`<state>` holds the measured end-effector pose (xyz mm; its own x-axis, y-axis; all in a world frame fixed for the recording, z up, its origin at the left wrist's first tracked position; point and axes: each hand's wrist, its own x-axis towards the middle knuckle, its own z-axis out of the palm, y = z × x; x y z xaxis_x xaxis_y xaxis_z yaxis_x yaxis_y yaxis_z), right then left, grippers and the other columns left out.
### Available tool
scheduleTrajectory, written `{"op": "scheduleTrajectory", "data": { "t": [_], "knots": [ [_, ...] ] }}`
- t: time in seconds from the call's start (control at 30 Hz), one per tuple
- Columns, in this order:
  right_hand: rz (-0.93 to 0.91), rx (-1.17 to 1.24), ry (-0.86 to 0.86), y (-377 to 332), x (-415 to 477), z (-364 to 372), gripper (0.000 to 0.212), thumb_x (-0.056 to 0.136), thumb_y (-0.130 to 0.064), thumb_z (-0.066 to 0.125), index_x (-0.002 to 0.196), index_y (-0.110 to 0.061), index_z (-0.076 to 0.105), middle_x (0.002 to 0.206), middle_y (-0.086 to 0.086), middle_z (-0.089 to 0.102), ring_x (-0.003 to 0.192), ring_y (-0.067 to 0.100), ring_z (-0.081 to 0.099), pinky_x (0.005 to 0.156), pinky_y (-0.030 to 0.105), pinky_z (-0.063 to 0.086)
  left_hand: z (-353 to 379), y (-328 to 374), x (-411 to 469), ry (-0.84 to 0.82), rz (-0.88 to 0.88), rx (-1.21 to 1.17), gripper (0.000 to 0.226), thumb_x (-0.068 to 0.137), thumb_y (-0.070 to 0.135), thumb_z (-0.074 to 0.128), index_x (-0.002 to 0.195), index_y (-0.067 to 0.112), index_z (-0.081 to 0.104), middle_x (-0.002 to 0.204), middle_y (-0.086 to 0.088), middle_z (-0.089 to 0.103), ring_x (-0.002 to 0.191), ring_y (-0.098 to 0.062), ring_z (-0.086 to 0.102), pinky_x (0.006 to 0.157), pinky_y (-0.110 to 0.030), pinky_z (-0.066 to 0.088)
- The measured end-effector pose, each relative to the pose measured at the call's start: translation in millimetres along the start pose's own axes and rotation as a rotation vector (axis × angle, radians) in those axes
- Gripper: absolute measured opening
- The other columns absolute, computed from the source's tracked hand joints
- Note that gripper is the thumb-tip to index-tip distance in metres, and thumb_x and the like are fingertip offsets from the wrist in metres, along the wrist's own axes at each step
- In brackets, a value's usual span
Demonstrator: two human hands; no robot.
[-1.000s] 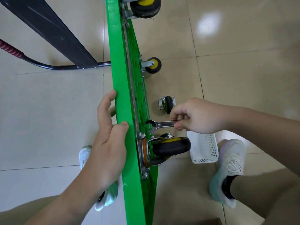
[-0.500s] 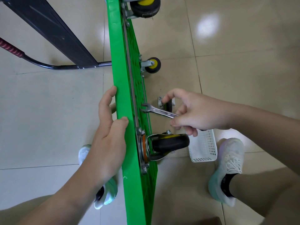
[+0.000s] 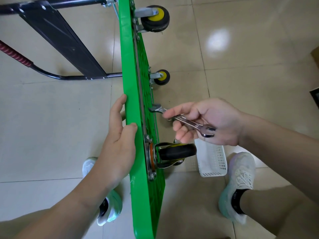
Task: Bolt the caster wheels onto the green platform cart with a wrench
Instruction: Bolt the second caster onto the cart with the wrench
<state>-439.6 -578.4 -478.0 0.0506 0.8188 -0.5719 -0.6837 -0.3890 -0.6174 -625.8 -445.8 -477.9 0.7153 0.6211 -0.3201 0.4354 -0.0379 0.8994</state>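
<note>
Trainers: two pale mesh trainers (image 3: 241, 173) are planted on the beige tiled floor (image 3: 51, 135), one on either side of the cart.
Left grip: the left hand (image 3: 119, 144) is laid flat against the deck face with the thumb on the upper edge. Nothing is clasped; the board is only steadied.
Near caster: a black rubber caster wheel with a yellow hub (image 3: 176, 152) is seated on its steel mounting plate (image 3: 147, 153) against the underside.
Basket: a white perforated plastic basket (image 3: 212, 163) lies on the floor just beside that wheel, partly hidden by the right hand. Its contents cannot be made out.
Right grip: the right hand (image 3: 207, 121) is closed on the shaft of a double open-ended steel wrench (image 3: 183, 120), pinched between thumb and fingers. The forward jaw is held close to the underside, beyond the plate.
Cart: the green plastic platform cart (image 3: 127, 66) is stood on its long edge between the two hands.
Handling: the board is judged stiff but tippy on edge, so it is best held at the upper rim. The smooth wrench is best taken near its outer end for leverage.
Far casters: two yellow-hubbed caster wheels (image 3: 161, 77) are mounted further along.
Handle: a black folding handle frame (image 3: 60, 38) is seen on the left.
</note>
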Motion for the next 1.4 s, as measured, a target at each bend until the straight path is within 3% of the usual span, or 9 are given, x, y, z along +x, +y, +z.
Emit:
{"op": "scheduleTrajectory", "data": {
  "t": [0.17,0.3,0.4,0.57,1.03,1.1,1.2,1.33,1.4],
  "knots": [
    [-0.086,0.077,-0.106,-5.6,-2.7,-5.2,0.054,0.072,0.003,0.033,0.113,0.008,0.067,0.101,0.026,0.071,0.098,0.038,0.072,0.075,0.034,0.061,-0.8,0.0,0.8,0.014,0.003,0.005,0.060,0.087,0.036,0.037,0.127,0.080,0.027,0.135,0.022,0.052,0.121,-0.011,0.058,0.107,-0.050,0.047],
    [-0.262,-0.305,0.056,-2.8,2.2,1.9,0.015,0.087,-0.012,0.070,0.098,-0.004,0.065,0.079,0.014,0.072,0.073,0.028,0.073,0.060,0.029,0.060,-1.5,1.1,0.7,0.003,-0.002,0.005,0.060,0.087,0.036,0.036,0.128,0.078,0.025,0.133,0.024,0.051,0.113,-0.004,0.060,0.104,-0.045,0.048],
    [-0.403,-0.636,0.208,0.7,8.6,6.7,0.015,0.097,-0.027,0.057,0.086,-0.020,0.063,0.052,-0.009,0.059,0.045,0.012,0.051,0.054,0.023,0.042,-1.3,2.3,0.4,-0.003,-0.013,0.007,0.060,0.087,0.037,0.035,0.128,0.079,0.025,0.134,0.024,0.051,0.111,-0.005,0.062,0.103,-0.048,0.049],
    [-0.403,-0.940,0.215,-0.5,13.6,13.7,0.024,0.107,-0.020,0.039,0.093,-0.024,0.059,0.067,-0.042,0.054,0.072,-0.020,0.052,0.069,0.003,0.037,-0.9,2.7,0.4,-0.001,-0.009,0.004,0.060,0.086,0.037,0.035,0.126,0.081,0.025,0.136,0.022,0.050,0.109,-0.005,0.063,0.103,-0.049,0.050],
    [-0.260,-1.070,0.075,5.9,39.5,36.2,0.028,0.107,-0.036,0.035,0.084,-0.032,0.050,0.052,-0.033,0.053,0.052,-0.016,0.050,0.054,0.010,0.035,-2.1,0.7,-0.9,0.009,0.005,0.008,0.060,0.087,0.036,0.036,0.126,0.080,0.025,0.136,0.023,0.052,0.126,-0.010,0.057,0.111,-0.048,0.045],
    [-0.284,-1.086,0.124,11.4,43.2,38.0,0.026,0.106,-0.040,0.037,0.089,-0.030,0.054,0.066,-0.017,0.063,0.062,-0.010,0.057,0.062,0.014,0.042,-2.3,1.5,-1.4,0.004,0.006,0.002,0.060,0.087,0.036,0.036,0.127,0.080,0.026,0.133,0.029,0.053,0.127,-0.009,0.056,0.112,-0.049,0.044],
    [-0.356,-1.063,0.196,18.7,50.2,39.1,0.030,0.104,-0.044,0.042,0.101,-0.023,0.063,0.097,0.010,0.067,0.091,0.021,0.064,0.087,0.044,0.051,-2.6,2.7,-1.7,-0.010,0.007,-0.001,0.060,0.087,0.037,0.036,0.124,0.083,0.026,0.128,0.036,0.053,0.127,-0.007,0.056,0.111,-0.046,0.045],
    [-0.389,-0.899,0.209,21.9,54.1,38.7,0.017,0.102,-0.038,0.050,0.089,-0.037,0.060,0.083,-0.022,0.064,0.079,-0.002,0.059,0.079,0.032,0.049,-2.6,4.8,-2.5,-0.020,0.008,0.006,0.060,0.088,0.037,0.035,0.123,0.084,0.024,0.122,0.043,0.052,0.119,0.000,0.058,0.109,-0.041,0.046],
    [-0.420,-0.855,0.258,22.2,57.9,36.6,0.012,0.093,-0.046,0.060,0.086,-0.037,0.059,0.079,-0.020,0.068,0.076,0.002,0.064,0.077,0.039,0.054,-2.3,5.7,-2.5,-0.020,0.008,0.010,0.060,0.089,0.036,0.035,0.123,0.084,0.023,0.123,0.043,0.051,0.115,0.001,0.060,0.107,-0.042,0.047]
  ]
}}
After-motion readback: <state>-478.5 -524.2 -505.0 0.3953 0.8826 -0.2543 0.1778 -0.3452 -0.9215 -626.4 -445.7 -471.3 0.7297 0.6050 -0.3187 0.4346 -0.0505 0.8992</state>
